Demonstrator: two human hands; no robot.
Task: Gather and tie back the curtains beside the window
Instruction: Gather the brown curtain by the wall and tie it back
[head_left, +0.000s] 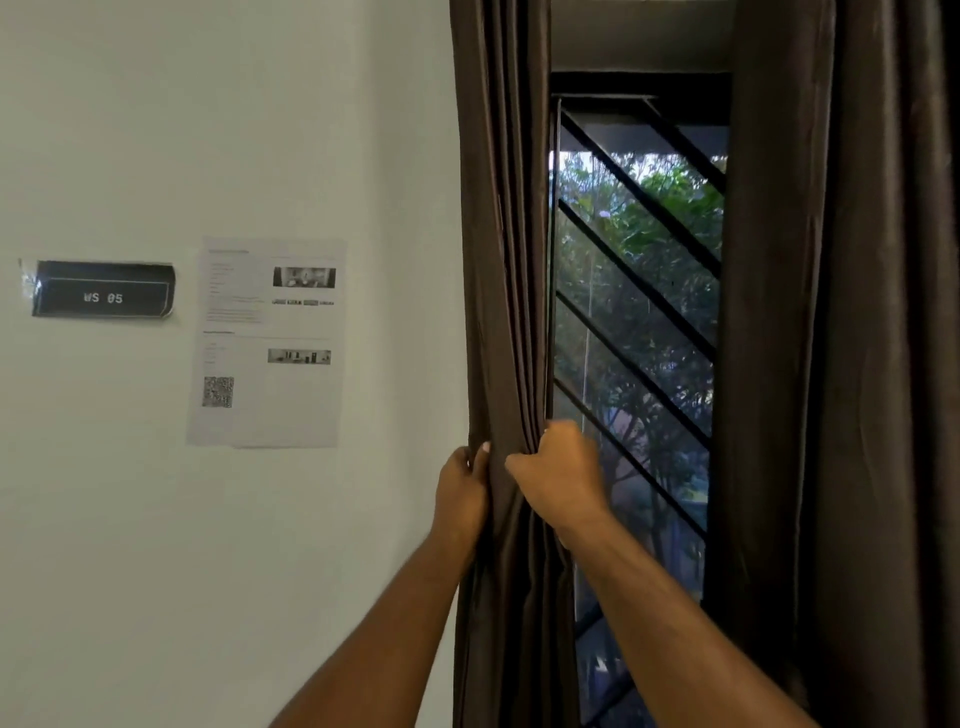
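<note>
— While you are bunching the left curtain (501, 260) against the wall side of the window (636, 291), where exactly are your hands sitting?

— Your left hand (461, 493) is wrapping the outer edge of the panel, fingers closed around the fabric next to the white wall (208, 545). Your right hand (563, 475) is clamping the inner edge, pinching the pleats together on the glass side. Between them, the brown cloth is hanging in narrow vertical folds.

— How is that fabric going to behave?

— It is looking soft and fairly thick, with a slight sheen, so I judge it is draping limply and may be sliding a little under your fingers. It is not stiff; the folds will be springing apart wherever you are not squeezing them. The weight is hanging from above the frame, so you are guiding it more than carrying it.

— Where should you be gripping?

— You are holding at a sensible height, where a tie would sit. Keep closing both hands around the whole bundle rather than one pleat, or stray folds will be slipping out.

— And the other panel?

— The right curtain (831, 338) is hanging loose on the far side of the barred glass, untouched. I cannot see any tieback or hook here, so you are still needing to find one.
</note>
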